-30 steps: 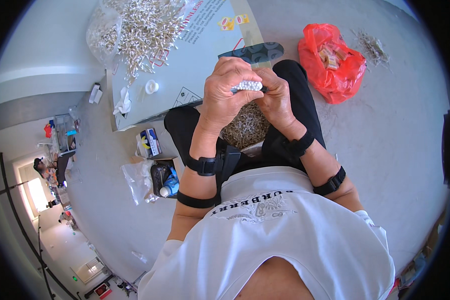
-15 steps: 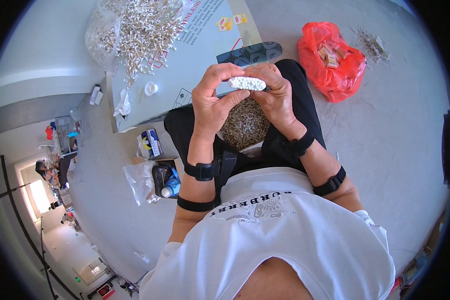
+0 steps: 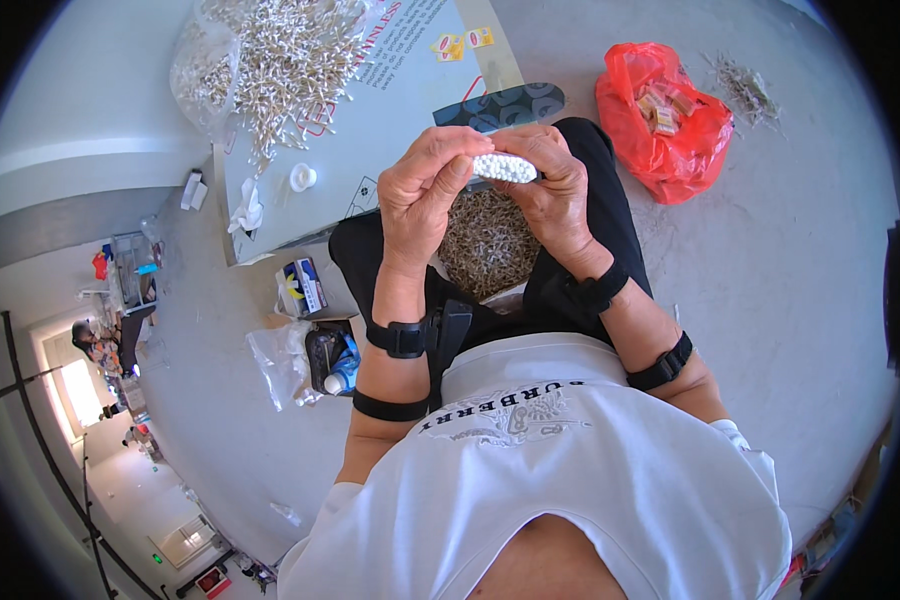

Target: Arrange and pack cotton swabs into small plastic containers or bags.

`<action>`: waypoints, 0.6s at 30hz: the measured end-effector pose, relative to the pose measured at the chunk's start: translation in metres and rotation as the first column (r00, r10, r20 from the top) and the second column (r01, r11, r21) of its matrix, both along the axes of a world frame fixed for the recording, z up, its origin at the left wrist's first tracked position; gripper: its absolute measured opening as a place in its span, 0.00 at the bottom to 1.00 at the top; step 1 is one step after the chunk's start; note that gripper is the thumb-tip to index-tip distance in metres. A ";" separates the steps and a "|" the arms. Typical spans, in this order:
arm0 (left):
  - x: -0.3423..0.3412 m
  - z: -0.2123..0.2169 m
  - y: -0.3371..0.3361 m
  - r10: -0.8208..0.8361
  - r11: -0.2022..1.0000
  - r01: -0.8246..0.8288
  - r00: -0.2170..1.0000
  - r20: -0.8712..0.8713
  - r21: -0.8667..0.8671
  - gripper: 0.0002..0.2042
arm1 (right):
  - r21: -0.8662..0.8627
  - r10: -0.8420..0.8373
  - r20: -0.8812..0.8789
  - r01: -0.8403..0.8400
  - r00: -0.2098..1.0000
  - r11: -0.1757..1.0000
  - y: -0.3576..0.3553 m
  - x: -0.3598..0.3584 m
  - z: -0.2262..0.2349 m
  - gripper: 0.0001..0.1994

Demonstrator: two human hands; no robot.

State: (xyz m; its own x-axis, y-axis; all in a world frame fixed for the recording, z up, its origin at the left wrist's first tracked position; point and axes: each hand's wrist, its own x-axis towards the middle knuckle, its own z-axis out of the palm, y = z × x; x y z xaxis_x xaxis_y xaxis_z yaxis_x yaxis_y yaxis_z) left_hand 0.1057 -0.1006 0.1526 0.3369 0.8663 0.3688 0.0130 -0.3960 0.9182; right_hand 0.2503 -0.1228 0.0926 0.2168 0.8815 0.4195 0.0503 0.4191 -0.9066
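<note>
A bundle of cotton swabs point(image 3: 505, 168) is held up between my two hands, its white tips packed in a flattened oval facing me. My left hand point(image 3: 422, 190) closes on the bundle's left end, with thumb and forefinger at its edge. On the other side my right hand point(image 3: 553, 190) grips it, fingers along the top and thumb below. The far part of the bundle is hidden behind my fingers. Below my hands, between my thighs, a container full of loose cotton swabs point(image 3: 490, 245) shows many brownish sticks and pale tips.
A clear bag point(image 3: 205, 85) spills a heap of swabs point(image 3: 290, 70) over the table point(image 3: 400, 120). A white spool-like piece point(image 3: 302, 177) and crumpled tissue point(image 3: 247, 207) lie near its edge. On the floor sit a red plastic bag point(image 3: 690, 150) with small packets, scattered swabs point(image 3: 745, 90) and an open box point(image 3: 330, 355).
My left thumb has moved up from under the bundle to its left end. The bundle has shifted slightly to the right.
</note>
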 end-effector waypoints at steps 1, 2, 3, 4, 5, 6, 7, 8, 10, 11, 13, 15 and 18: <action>0.000 0.001 0.001 0.001 1.000 -0.001 1.000 -0.001 0.000 0.07 | -0.002 -0.007 -0.010 0.007 1.000 1.000 0.000 -0.001 0.000 0.16; -0.001 0.001 0.001 -0.004 1.000 0.004 1.000 -0.004 -0.012 0.07 | -0.003 -0.014 -0.019 0.014 1.000 1.000 0.000 -0.001 0.000 0.16; -0.001 0.002 0.002 -0.011 1.000 0.010 1.000 -0.008 -0.024 0.06 | -0.003 -0.014 -0.020 0.014 1.000 1.000 0.000 -0.001 0.001 0.16; -0.002 0.001 0.002 -0.011 1.000 0.011 1.000 -0.008 -0.024 0.06 | -0.002 -0.036 0.016 0.036 0.999 0.999 0.000 0.000 0.003 0.16; -0.003 0.001 0.002 0.017 0.998 -0.018 1.000 -0.019 -0.056 0.06 | 0.000 -0.057 0.051 0.057 0.997 0.998 0.000 0.000 0.003 0.15; -0.002 0.001 0.002 0.045 0.995 -0.047 0.999 -0.031 -0.088 0.06 | 0.000 -0.057 0.050 0.058 0.997 0.998 0.000 0.000 0.003 0.15; 0.000 0.001 0.002 0.044 0.995 -0.047 0.999 -0.031 -0.089 0.06 | 0.007 -0.060 0.041 0.059 0.997 0.998 0.000 0.000 0.003 0.15; 0.003 0.000 0.002 0.055 0.996 -0.059 0.997 -0.053 -0.063 0.06 | 0.015 -0.062 0.031 0.061 0.998 0.998 0.000 0.000 0.003 0.15; 0.009 -0.003 0.001 0.071 0.997 -0.074 0.995 -0.075 -0.035 0.06 | 0.009 -0.066 0.046 0.066 0.997 0.998 0.000 -0.001 0.003 0.15; 0.011 -0.007 0.001 0.103 0.993 -0.106 0.994 -0.044 -0.049 0.07 | 0.003 -0.072 0.062 0.072 0.995 0.997 0.000 -0.001 0.003 0.16; 0.013 -0.007 0.001 0.131 0.989 -0.131 0.991 -0.013 -0.065 0.08 | -0.011 -0.066 0.030 0.067 0.997 0.998 0.001 0.000 0.000 0.16; 0.013 -0.006 0.001 0.169 0.980 -0.171 0.985 -0.036 -0.096 0.10 | -0.024 -0.059 -0.002 0.059 0.998 0.998 0.001 -0.001 -0.003 0.16; 0.013 -0.007 0.003 0.162 0.981 -0.164 0.986 -0.031 -0.101 0.11 | -0.054 -0.036 -0.050 0.033 0.998 0.998 0.001 -0.002 -0.006 0.16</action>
